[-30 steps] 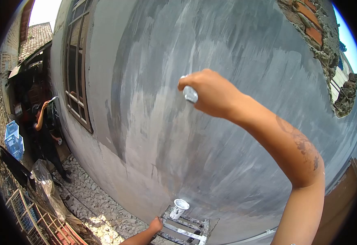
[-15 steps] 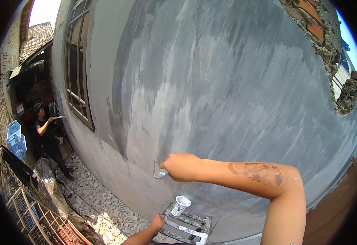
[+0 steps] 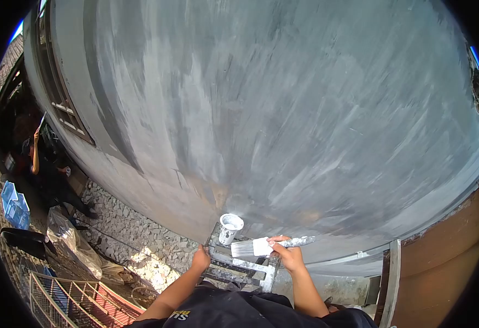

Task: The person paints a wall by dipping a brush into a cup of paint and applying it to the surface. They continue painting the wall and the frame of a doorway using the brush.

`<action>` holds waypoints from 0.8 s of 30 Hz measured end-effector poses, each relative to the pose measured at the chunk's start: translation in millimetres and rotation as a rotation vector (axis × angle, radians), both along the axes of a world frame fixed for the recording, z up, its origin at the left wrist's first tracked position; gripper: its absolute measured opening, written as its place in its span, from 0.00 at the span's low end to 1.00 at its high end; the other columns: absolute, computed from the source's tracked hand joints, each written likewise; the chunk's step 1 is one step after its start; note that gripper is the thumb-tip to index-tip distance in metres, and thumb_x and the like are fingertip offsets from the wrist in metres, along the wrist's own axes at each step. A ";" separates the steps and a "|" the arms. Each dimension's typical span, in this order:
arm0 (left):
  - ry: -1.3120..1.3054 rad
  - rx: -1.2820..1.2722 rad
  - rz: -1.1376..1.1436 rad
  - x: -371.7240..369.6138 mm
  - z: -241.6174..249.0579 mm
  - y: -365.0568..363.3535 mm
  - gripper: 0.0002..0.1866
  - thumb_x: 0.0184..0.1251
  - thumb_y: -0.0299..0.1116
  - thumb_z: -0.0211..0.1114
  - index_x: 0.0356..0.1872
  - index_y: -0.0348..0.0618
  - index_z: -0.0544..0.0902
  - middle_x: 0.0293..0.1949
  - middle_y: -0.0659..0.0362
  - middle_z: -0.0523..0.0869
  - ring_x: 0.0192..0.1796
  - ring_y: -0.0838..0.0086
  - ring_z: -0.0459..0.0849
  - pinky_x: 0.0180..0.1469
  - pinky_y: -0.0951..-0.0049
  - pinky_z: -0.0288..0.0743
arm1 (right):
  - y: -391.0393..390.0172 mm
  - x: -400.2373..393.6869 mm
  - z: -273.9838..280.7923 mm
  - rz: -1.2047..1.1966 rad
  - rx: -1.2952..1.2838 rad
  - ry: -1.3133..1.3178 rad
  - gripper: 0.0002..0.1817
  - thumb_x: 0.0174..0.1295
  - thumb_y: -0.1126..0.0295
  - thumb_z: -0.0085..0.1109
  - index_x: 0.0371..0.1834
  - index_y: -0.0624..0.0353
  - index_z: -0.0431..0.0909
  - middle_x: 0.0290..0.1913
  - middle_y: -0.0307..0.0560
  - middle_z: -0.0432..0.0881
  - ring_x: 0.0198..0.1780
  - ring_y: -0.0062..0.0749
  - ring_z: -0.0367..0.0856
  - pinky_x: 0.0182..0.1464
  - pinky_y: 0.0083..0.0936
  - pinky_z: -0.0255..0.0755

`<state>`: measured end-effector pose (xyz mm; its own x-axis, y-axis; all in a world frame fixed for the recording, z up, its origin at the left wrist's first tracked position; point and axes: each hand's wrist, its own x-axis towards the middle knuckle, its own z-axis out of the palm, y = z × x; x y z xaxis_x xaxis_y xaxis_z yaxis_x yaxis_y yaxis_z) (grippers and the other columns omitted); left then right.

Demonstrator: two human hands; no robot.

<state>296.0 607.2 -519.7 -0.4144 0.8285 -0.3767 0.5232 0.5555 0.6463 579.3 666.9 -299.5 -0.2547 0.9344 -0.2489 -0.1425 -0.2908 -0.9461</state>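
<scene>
My right hand point(image 3: 288, 257) is closed around the handle of a wide paintbrush point(image 3: 258, 247), held level with its whitish bristles pointing left. Just left of the bristle tips stands a white paint-smeared cup point(image 3: 227, 235) with whitish paint inside. The cup rests on a black slatted stand point(image 3: 266, 280) splashed with white. My left hand point(image 3: 200, 258) is closed on the left edge of this stand, its fingertips partly hidden. Ahead rises a grey wall point(image 3: 283, 120) covered in streaky brush marks, with the brush apart from it.
Grey rubble point(image 3: 119, 210) covers the ground at left. Beyond it a person point(image 3: 53, 183) in dark clothes raises an arm near the barred window point(image 3: 59, 82). A rusty wire rack point(image 3: 80, 300) and blue plastic container point(image 3: 15, 205) stand left. A brown panel point(image 3: 442, 262) stands right.
My right hand has come down from the wall with the paintbrush, to beside the cup. The view has tilted downward. My left hand stays on the stand.
</scene>
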 end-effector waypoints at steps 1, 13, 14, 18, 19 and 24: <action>0.003 -0.026 -0.008 0.8 -1.5 -0.1 0.18 0.79 0.41 0.51 0.53 0.33 0.72 0.40 0.28 0.84 0.47 0.32 0.82 0.49 0.40 0.73 | -12.6 6.6 -19.7 -0.001 -0.049 -0.017 0.11 0.67 0.73 0.65 0.47 0.69 0.84 0.46 0.51 0.87 0.43 0.29 0.86 0.39 0.25 0.83; 0.060 0.075 -0.037 0.1 -13.0 1.3 0.13 0.79 0.35 0.51 0.53 0.34 0.69 0.35 0.29 0.83 0.44 0.30 0.81 0.45 0.38 0.72 | -56.1 53.4 -170.5 -0.401 -0.253 -0.043 0.12 0.72 0.69 0.57 0.51 0.66 0.77 0.48 0.53 0.84 0.37 0.31 0.84 0.40 0.31 0.84; 0.057 0.061 -0.036 1.0 -9.8 1.6 0.13 0.79 0.35 0.51 0.53 0.34 0.69 0.35 0.29 0.83 0.44 0.30 0.81 0.46 0.38 0.72 | -59.9 51.6 -173.6 -0.433 -0.272 -0.001 0.12 0.72 0.69 0.56 0.51 0.65 0.77 0.48 0.52 0.83 0.38 0.31 0.84 0.41 0.31 0.84; 0.070 0.041 -0.048 0.3 -9.6 1.5 0.14 0.78 0.35 0.52 0.54 0.34 0.69 0.34 0.30 0.84 0.43 0.30 0.82 0.45 0.38 0.72 | -74.0 52.8 -184.6 -0.434 -0.307 0.034 0.12 0.74 0.69 0.54 0.54 0.63 0.77 0.49 0.50 0.81 0.41 0.31 0.83 0.45 0.30 0.84; 0.086 0.055 -0.055 -1.0 -12.3 2.6 0.15 0.79 0.35 0.52 0.55 0.34 0.69 0.34 0.30 0.84 0.43 0.31 0.82 0.44 0.39 0.73 | -74.1 51.2 -182.4 -0.411 -0.288 0.031 0.12 0.74 0.69 0.54 0.54 0.63 0.77 0.49 0.50 0.81 0.42 0.31 0.83 0.46 0.31 0.84; 0.081 0.062 -0.073 1.4 -2.8 3.4 0.18 0.78 0.34 0.53 0.60 0.34 0.68 0.34 0.30 0.84 0.41 0.32 0.83 0.43 0.42 0.75 | -76.3 52.8 -174.5 -0.467 -0.323 0.029 0.11 0.75 0.69 0.54 0.53 0.63 0.78 0.49 0.49 0.81 0.44 0.31 0.83 0.48 0.31 0.84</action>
<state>297.4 610.6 -522.4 -0.3791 0.8781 -0.2919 0.6124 0.4746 0.6323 632.1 590.5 -474.0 0.1563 0.8272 -0.5397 -0.3502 -0.4645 -0.8134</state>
